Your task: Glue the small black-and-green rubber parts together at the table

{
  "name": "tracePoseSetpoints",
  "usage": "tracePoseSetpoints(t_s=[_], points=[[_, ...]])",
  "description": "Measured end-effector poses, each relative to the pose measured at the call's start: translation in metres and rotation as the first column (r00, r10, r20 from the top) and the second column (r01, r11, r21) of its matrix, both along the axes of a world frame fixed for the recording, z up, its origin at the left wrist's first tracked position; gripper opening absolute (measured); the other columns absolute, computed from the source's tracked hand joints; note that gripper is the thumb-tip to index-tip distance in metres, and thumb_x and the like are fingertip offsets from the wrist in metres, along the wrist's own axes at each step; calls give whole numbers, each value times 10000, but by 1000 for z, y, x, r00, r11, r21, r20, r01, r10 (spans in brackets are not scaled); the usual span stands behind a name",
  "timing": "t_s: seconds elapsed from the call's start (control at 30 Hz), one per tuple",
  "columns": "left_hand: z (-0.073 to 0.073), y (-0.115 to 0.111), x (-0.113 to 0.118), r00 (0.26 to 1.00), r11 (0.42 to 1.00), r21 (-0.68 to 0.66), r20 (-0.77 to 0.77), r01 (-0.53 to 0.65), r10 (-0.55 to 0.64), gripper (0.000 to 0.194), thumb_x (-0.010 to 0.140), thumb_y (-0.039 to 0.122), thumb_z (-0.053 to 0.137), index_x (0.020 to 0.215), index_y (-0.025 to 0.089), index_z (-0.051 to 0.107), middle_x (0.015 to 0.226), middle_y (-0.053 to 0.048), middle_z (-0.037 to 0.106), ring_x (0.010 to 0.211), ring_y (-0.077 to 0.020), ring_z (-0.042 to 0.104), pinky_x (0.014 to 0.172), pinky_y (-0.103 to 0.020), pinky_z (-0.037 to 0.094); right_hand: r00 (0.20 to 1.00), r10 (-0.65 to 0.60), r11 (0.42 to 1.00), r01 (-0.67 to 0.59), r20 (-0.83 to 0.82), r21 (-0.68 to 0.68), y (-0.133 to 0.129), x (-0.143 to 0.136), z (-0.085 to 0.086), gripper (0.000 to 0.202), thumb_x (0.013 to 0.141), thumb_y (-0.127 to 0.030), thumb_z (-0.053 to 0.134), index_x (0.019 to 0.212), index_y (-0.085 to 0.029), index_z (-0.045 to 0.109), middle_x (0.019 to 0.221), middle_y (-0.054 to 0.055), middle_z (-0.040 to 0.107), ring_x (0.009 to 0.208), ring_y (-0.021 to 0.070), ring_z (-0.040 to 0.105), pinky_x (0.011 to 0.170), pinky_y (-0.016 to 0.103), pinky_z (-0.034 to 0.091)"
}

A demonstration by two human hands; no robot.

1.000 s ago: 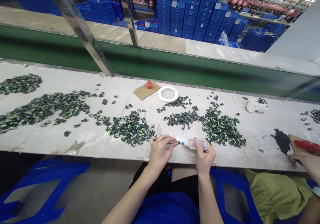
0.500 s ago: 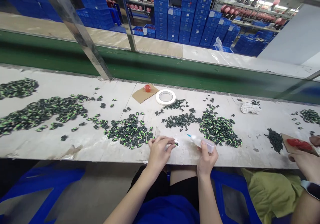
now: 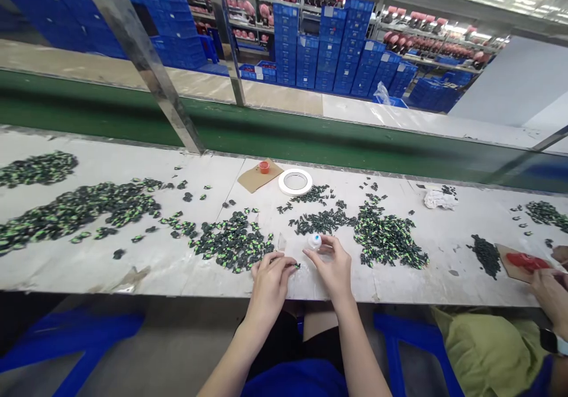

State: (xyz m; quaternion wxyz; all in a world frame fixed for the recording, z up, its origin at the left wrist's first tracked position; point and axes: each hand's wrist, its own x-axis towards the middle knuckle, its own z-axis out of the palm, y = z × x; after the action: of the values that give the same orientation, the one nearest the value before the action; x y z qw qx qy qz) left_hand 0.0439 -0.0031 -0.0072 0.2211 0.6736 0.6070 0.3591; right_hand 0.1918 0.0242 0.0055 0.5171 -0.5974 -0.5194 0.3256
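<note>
My left hand [image 3: 271,280] rests at the near side of the white worktable [image 3: 177,276], fingers closed on a small black-and-green plastic part [image 3: 297,265] at the fingertips. In my right hand [image 3: 333,267] is a small translucent squeeze bottle [image 3: 314,242] with a blue tip; it is gripped between thumb and fingers just right of the part. The tip points up toward me, and most of the bottle's body is hidden. Left of my left hand lies a pile of black-and-green parts [image 3: 233,240]. Beyond my right hand are small black pieces [image 3: 322,221].
A roll of white tape [image 3: 295,182] and a red cup [image 3: 264,167] on cardboard [image 3: 252,179] stand farther back. More black-and-green parts [image 3: 388,234] lie to the right. A co-worker's hand [image 3: 550,293] is at the far right by a red item [image 3: 527,261]. A metal post [image 3: 160,83] rises behind.
My right hand has moved left toward my left hand, and the bottle has turned from lying sideways to having its tip up toward me. The view has shifted slightly.
</note>
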Motion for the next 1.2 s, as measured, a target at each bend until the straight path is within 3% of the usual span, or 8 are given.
tracePoseSetpoints(t_s=[0.13,0.2,0.3,0.5,0.67,0.77,0.87,1.2], points=[[1,-3,-7,995,999,-27,99,-16,19,145,834,231,566,842,252,710,867,-46,721,895,-246,651,855,-427,442,990,114,993,-116,85,24,3,23,12,503,631,-415,785,1068,-212,642,1059,84,703,915,233,656,751,357,536],[3,-4,-8,989,999,-36,145,-16,21,161,837,262,559,873,252,717,873,-51,722,873,-245,659,861,-434,452,988,53,997,-59,144,40,6,40,17,428,737,-444,691,1104,-226,649,1124,97,676,939,237,634,726,356,514],[5,-5,-7,981,1000,-26,192,5,1,190,847,278,549,900,252,729,873,-62,726,861,-246,658,846,-429,469,940,-84,996,69,330,57,16,56,14,269,802,-418,613,948,-219,720,1002,108,691,901,263,602,762,403,470],[12,-9,-2,951,997,-6,299,78,-73,204,855,267,544,930,258,734,841,-51,728,880,-230,649,807,-375,517,850,-93,996,79,518,49,30,49,-1,146,769,-317,635,700,-235,733,816,100,696,804,273,553,754,412,429],[16,-10,1,925,995,-56,377,80,-53,178,842,265,556,868,245,731,875,-52,714,893,-219,662,816,-357,543,915,-47,998,59,401,-19,13,44,10,234,812,-377,579,730,-222,735,808,81,720,817,260,593,765,389,430],[17,-9,4,915,993,-99,402,72,-26,186,845,277,556,892,239,731,903,-58,705,893,-216,670,820,-357,546,973,71,993,-48,221,-105,-9,37,19,277,827,-433,579,791,-213,745,836,74,737,795,237,631,690,333,447],[17,-10,9,921,991,-120,388,64,-13,182,843,286,572,915,243,734,904,-60,695,861,-212,667,811,-364,542,980,168,980,-155,107,-125,-28,26,26,267,826,-429,603,800,-212,756,828,65,742,778,216,650,624,286,455],[18,-12,14,918,991,-103,395,86,-39,162,830,274,591,893,242,737,896,-64,694,873,-220,659,824,-382,539,963,233,972,-224,136,-76,-38,16,31,245,843,-390,606,780,-214,764,744,47,733,706,190,650,561,252,454]])
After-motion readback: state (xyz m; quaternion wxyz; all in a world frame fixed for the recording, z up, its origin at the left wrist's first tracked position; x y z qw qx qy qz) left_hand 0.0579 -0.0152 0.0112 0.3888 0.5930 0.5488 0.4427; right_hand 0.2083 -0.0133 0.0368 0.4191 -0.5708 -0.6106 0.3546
